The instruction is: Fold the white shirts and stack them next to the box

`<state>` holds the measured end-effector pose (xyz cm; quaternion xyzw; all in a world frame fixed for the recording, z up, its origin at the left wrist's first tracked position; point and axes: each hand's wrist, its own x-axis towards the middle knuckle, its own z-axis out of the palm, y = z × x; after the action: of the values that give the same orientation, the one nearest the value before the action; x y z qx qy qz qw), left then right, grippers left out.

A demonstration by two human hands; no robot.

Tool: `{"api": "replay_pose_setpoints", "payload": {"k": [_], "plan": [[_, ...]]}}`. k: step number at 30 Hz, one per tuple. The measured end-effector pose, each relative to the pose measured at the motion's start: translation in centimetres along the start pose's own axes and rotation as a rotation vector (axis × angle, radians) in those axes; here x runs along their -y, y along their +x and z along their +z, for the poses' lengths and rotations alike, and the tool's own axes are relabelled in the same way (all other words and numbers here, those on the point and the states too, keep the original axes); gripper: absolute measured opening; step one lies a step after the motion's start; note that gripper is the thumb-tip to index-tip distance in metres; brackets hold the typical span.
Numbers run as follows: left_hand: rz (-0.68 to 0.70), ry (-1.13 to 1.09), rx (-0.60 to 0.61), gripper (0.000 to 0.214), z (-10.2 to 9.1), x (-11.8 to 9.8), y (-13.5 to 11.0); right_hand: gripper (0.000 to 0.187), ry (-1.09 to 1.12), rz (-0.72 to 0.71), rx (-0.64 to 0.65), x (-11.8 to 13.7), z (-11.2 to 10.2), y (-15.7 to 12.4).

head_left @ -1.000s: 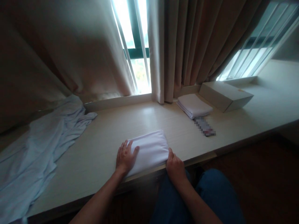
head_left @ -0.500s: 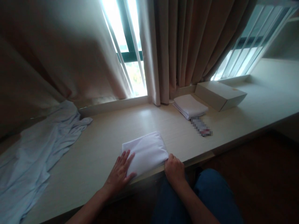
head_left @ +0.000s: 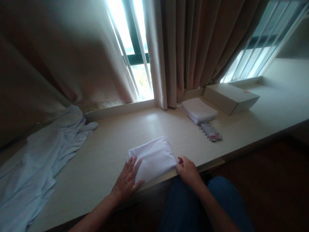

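Note:
A folded white cloth (head_left: pixel 154 158) lies near the front edge of the pale countertop (head_left: pixel 111 135). My left hand (head_left: pixel 127 177) rests on its left side, fingers stretched out and spread over the fabric. Beside the cloth's right corner is my right hand (head_left: pixel 188 169), its fingers loosely curled with a gap between thumb and forefinger. Nothing shows in that gap; whether the thumb touches the corner I cannot tell.
A stack of folded white cloth (head_left: pixel 199 110) sits at the back right, with a pixelated item (head_left: pixel 210 131) before it and a closed box (head_left: pixel 230 96) beyond. Crumpled pale fabric (head_left: pixel 48 154) spreads over the left side. Curtains (head_left: pixel 173 58) hang behind.
My right hand has loosened from the cloth's right corner, its forefinger lifting away from the thumb. My left hand stays flat on the cloth. The view has shifted slightly.

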<state>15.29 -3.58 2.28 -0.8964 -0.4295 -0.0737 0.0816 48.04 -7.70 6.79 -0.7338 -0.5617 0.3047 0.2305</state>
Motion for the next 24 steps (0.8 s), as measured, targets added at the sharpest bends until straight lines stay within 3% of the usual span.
{"api": "replay_pose_setpoints", "payload": {"k": [6, 9, 13, 15, 19, 22, 24], "plan": [[-0.011, -0.016, -0.049, 0.084, 0.1, -0.3, 0.0, 0.066, -0.123, 0.004, 0.193, 1.2, -0.1, 3.8], [-0.018, -0.016, -0.038, 0.085, 0.0, -0.4, 0.0, 0.062, -0.113, -0.015, 0.231, 1.0, 0.5, 5.1], [-0.019, -0.013, 0.003, 0.085, -0.6, -0.5, 0.1, 0.05, 0.164, 0.065, 0.353, 0.0, 1.1, 5.1], [-0.023, -0.012, 0.018, 0.085, -0.8, -0.5, 0.2, 0.044, 0.201, 0.061, 0.315, -0.1, 1.2, 4.6], [-0.02, -0.012, 0.023, 0.086, -0.7, -0.4, 0.1, 0.046, 0.107, -0.075, 0.152, 0.0, 0.3, 3.9], [-0.019, -0.015, 0.016, 0.086, -0.4, -0.3, 0.0, 0.047, 0.352, -0.063, 0.338, -0.9, -0.9, 3.9], [-0.022, -0.014, 0.021, 0.086, -0.2, -0.2, 0.0, 0.061, 0.532, -0.054, 0.48, -1.8, -1.6, 4.1]]}}
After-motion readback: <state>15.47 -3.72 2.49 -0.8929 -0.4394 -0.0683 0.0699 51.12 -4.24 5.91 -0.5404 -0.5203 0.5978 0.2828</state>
